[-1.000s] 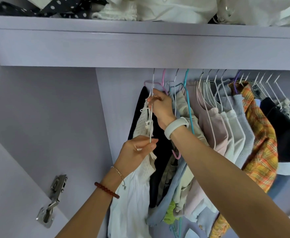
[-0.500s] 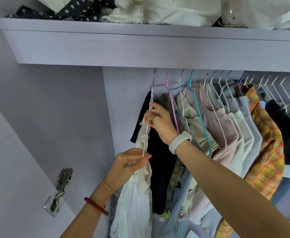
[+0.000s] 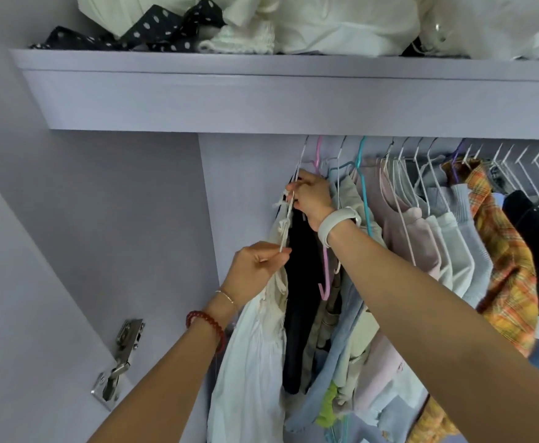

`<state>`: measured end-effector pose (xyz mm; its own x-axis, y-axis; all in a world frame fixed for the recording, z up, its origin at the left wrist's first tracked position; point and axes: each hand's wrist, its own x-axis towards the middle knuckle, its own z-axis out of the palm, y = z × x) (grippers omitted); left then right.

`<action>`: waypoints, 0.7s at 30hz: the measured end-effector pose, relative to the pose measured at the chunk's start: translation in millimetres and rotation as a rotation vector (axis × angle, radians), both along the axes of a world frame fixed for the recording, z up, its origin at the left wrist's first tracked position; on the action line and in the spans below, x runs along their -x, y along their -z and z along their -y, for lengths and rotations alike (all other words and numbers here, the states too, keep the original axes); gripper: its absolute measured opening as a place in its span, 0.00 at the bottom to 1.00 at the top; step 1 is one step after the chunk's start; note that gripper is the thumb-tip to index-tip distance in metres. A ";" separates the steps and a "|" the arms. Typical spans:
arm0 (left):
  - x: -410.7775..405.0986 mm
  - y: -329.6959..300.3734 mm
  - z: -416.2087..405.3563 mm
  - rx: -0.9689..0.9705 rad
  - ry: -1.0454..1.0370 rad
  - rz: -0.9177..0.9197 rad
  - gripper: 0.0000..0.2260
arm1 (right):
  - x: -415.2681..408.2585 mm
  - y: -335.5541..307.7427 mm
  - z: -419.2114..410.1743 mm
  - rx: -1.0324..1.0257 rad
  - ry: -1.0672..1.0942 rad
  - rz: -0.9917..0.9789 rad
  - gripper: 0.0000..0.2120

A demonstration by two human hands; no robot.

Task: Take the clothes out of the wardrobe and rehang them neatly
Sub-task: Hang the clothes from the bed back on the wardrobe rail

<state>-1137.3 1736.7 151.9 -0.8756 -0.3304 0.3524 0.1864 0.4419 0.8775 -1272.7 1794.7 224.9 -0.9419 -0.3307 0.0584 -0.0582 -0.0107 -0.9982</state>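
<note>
I see a metal door hinge (image 3: 119, 362) at 7 o'clock on the lilac door panel (image 3: 22, 314), a lilac shelf board (image 3: 261, 91) across 12 o'clock.

The shelf (image 3: 261, 91) hides the hanger hooks' (image 3: 453, 148) tops and the rail.
</note>
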 end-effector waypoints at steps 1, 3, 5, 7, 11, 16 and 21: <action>4.6 3.4 -2.4 -0.008 0.010 0.007 0.08 | 3.4 1.9 0.4 -0.062 0.015 -0.039 0.19; 13.3 11.4 -7.2 -0.007 0.023 0.017 0.06 | 7.6 5.1 0.2 -0.167 0.054 -0.129 0.18; 22.0 14.1 -11.8 -0.002 0.034 0.035 0.06 | 9.9 8.0 -2.8 -0.238 0.101 -0.199 0.16; 32.2 13.4 -14.1 0.002 0.042 0.051 0.08 | 11.6 8.1 -8.4 -0.278 0.104 -0.275 0.14; 47.0 17.2 -13.3 0.017 0.064 0.100 0.09 | 2.5 10.7 -25.2 -0.287 0.036 -0.428 0.23; 57.4 18.4 -22.7 0.034 0.088 0.133 0.11 | -22.5 26.8 -58.8 -0.338 0.136 -0.756 0.24; 42.1 28.9 -38.4 0.105 0.043 -0.002 0.12 | -45.5 55.8 -105.9 -0.606 0.067 -0.922 0.21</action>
